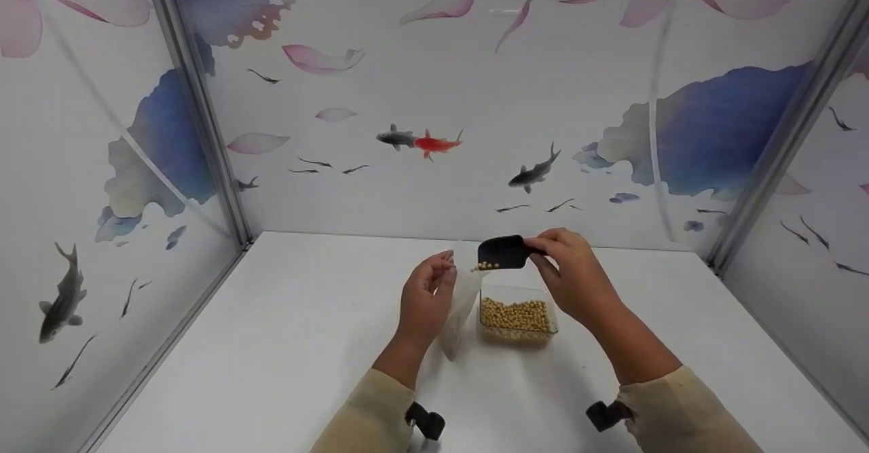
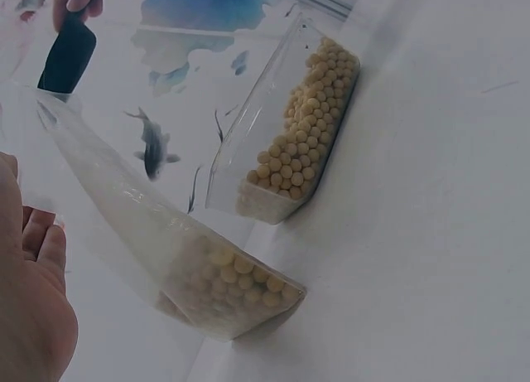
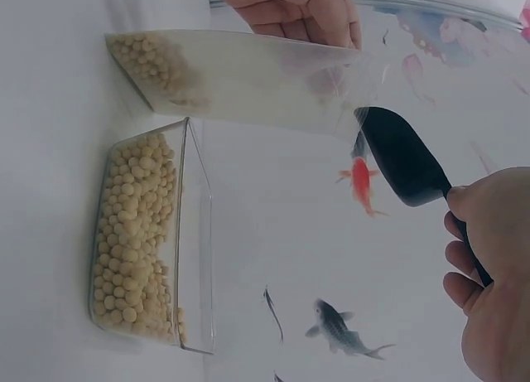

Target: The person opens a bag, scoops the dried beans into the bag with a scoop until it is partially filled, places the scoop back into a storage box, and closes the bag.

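Observation:
My left hand [image 1: 426, 297] pinches the top of a translucent plastic bag [image 2: 124, 175], which hangs down with soybeans [image 2: 236, 282] gathered in its bottom. My right hand [image 1: 574, 273] grips the handle of a black scoop [image 1: 502, 252] and holds it tilted, its front lip at the bag's mouth. Several soybeans lie near that lip in the head view. Just right of the bag, a clear rectangular container [image 3: 195, 233] on the table holds many more soybeans [image 3: 132, 233], heaped unevenly.
The white table [image 1: 305, 344] meets printed panels [image 1: 434, 188] at the back and sides, with metal posts [image 1: 204, 100] at the corners. A black wrist camera mount [image 1: 426, 420] sits at the left sleeve, another mount [image 1: 609, 415] at the right.

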`<state>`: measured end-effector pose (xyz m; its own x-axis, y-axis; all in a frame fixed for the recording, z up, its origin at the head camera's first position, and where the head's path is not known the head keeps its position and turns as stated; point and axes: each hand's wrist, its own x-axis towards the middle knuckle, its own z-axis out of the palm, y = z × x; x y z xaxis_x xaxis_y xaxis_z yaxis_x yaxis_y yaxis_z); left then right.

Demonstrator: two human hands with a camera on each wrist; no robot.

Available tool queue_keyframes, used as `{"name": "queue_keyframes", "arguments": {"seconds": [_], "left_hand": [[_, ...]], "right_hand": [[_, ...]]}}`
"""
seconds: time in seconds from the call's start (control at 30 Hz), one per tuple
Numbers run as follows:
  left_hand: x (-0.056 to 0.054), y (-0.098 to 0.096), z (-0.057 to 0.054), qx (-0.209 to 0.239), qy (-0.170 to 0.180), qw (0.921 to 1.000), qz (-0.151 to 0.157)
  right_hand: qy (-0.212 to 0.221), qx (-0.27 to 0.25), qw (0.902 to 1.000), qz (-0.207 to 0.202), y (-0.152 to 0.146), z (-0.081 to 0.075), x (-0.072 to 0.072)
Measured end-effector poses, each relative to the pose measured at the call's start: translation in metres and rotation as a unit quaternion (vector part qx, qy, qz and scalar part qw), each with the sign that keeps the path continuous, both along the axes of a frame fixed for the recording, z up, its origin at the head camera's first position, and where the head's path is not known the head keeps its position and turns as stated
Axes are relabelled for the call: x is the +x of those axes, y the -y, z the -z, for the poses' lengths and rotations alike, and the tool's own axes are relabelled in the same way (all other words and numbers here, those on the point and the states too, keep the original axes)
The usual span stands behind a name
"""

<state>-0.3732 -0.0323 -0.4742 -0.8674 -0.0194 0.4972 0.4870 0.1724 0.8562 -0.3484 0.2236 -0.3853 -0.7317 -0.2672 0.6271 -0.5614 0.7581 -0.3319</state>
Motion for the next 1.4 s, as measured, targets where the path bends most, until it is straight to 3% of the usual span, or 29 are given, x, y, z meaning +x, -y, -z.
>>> {"name": "queue_keyframes", "arguments": {"seconds": [0.4,0.7,1.03,1.4], "left_hand": [[0.001,0.001,-0.001,-0.004,0.002,1.0000,-0.007],[0.002,0.001,0.000,0.003,0.007,1.0000,-0.001],[0.000,0.001,0.002,0.001,-0.020,0.9998,0.009],[-0.001,0.000,0.005,0.007,-0.011,0.9999,0.005]], "right_hand": [[0.000,-0.028,0.9996,0.005,-0.015,0.006,-0.001],[0.087,-0.080,0.9924,0.033,-0.045,0.035,0.005],[0.159,-0.053,0.9847,0.048,-0.066,0.066,0.008],[0.208,0.010,0.9772,0.042,-0.060,0.085,0.008]]}}
